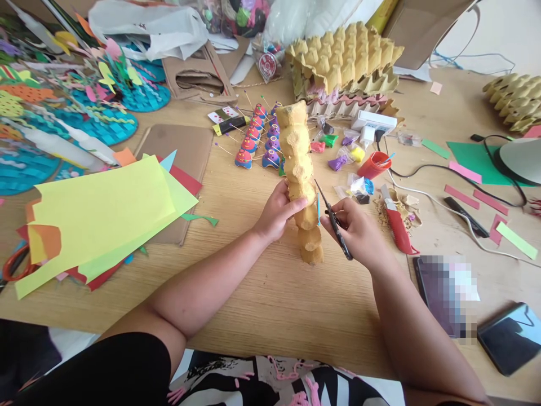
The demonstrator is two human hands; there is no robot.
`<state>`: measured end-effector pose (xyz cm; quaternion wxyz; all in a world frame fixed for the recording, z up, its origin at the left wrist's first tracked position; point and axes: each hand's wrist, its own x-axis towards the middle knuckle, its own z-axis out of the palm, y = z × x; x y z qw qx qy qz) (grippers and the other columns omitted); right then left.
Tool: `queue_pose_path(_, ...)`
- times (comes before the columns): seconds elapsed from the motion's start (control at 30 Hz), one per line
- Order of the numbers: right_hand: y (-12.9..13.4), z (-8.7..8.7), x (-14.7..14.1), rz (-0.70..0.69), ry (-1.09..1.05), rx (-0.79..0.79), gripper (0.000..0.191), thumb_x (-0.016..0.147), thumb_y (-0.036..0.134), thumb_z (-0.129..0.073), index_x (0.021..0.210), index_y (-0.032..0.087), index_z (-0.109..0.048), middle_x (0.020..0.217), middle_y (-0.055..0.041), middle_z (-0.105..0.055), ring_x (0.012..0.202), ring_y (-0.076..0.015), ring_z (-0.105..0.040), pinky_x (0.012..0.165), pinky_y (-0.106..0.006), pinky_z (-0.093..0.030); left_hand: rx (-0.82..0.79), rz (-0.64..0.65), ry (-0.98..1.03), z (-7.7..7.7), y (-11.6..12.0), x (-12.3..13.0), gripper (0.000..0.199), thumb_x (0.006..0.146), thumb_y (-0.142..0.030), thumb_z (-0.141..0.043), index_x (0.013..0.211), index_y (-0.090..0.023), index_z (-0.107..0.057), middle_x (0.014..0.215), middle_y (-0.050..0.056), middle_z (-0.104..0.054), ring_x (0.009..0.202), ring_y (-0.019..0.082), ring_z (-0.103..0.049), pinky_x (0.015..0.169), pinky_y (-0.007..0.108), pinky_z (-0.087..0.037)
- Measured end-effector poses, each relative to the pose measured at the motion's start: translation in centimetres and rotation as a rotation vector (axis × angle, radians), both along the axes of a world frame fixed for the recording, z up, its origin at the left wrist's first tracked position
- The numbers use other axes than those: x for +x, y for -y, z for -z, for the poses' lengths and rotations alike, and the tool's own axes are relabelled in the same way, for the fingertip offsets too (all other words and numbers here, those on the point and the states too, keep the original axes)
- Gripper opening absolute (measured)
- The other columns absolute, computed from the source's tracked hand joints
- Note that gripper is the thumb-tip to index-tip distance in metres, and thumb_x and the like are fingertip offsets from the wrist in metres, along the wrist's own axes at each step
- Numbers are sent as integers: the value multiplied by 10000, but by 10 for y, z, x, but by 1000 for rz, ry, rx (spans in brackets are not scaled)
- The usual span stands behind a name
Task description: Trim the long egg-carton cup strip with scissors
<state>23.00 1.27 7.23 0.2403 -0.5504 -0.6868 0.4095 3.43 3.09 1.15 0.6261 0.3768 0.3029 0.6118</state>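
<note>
- Observed one yellow egg-carton strip (298,135) at centre of view, in front of the person, over the wooden table (236,293).
- Recorded as a single line of rounded, bumpy cups, with rough pulp surface and uneven, ragged edges.
- Noted bright yellow along the upper stretch, duller and browner toward the near end.
- Found slightly tilted lengthwise; cannot tell from this view if touching the wood at the near end.
- Logged left hand (278,213) as closed around the strip's side below mid-length, with thumb laid across the near face.
- Logged right hand (354,230) as curled on black-handled scissors (337,230), with blades directed away and toward the strip's right edge; cannot tell if touching.
- Located red-and-blue figures (249,140) and purple figures (271,142) in two rows just beyond, left of the strip.
- Located stacked egg trays (344,59) farther back.
</note>
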Motion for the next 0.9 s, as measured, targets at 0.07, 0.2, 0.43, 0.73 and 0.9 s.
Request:
queue_pose_path(0.07,0,1,0,5,-12,-23,447,866,625,-755,944,265,-501,647,68,-573,587,-130,-454,550,-277,-315,14,1,9,1,0,0,565,725,-490,-913,1149,-251,-625,1083,15,-695,977,172,-659,895,297,-543)
queue_pose_path(0.2,1,1,0,16,-53,-66,479,859,675,-742,945,267,-506,627,68,-545,558,-126,-423,520,-266,-288,25,-2,-5,3,-1,0,556,737,-498,-906,1155,-254,-632,1116,22,-704,1022,185,-663,937,314,-541)
queue_pose_path(0.43,5,-8,-4,26,-71,-145,540,805,710,-776,878,251,-501,594,76,-490,533,-100,-361,476,-242,-235,28,-15,-9,5,0,1,556,723,-495,-922,1134,-249,-637,1061,22,-684,981,189,-654,896,312,-540)
queue_pose_path(0.73,5,-8,-6,55,-79,-193,565,759,711,-808,884,248,-509,554,83,-493,519,-99,-354,469,-232,-222,62,-19,-11,9,-2,0,542,747,-472,-914,1160,-259,-635,1064,7,-676,986,170,-640,903,294,-529)
queue_pose_path(0.9,3,-7,-3,51,-37,-190,563,755,705,-814,887,253,-505,556,70,-544,515,-108,-379,464,-236,-242,72,-16,-37,12,-2,-1,539,762,-496,-898,1170,-258,-637,1090,17,-689,1014,191,-651,920,315,-533)
